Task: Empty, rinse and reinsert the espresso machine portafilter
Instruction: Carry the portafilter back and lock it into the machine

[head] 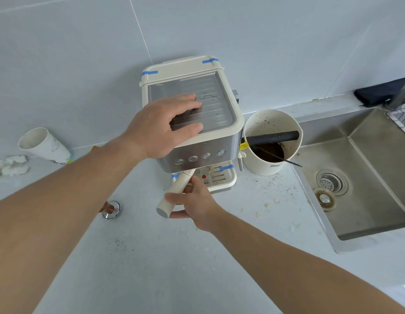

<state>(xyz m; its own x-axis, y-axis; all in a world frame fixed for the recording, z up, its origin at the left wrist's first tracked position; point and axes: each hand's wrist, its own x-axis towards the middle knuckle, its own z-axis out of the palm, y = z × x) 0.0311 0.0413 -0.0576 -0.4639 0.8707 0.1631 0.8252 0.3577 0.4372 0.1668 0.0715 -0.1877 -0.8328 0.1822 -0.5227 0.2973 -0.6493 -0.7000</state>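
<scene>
A pale grey countertop (151,257) speckled with dark coffee grounds and small white crumbs fills the near part of the view, and two bare forearms reach across it. The right hand (194,205) has its fingers and thumb curled round the cream handle of the portafilter (174,193), near its capped end. The handle's long axis runs on a diagonal: the free end points toward the person and to the left, while the other end goes up under the front of the espresso machine (192,114), above the drip tray (222,180). The portafilter's basket is hidden beneath the machine body. To the left, one small round tamper (111,209) stands on the counter. The left hand (165,128) lies palm down on the machine's ribbed top, fingers nearly straight and spread. Four round buttons line the steel front, and four strips of blue tape show on the machine. Just beside it on the right stands one cream knock box (270,143) with a dark bar across it and brown grounds inside. One steel sink (367,177) is set into the counter at the right. One paper cup (43,146) leans at the far left against the grey tiled wall (83,41).
</scene>
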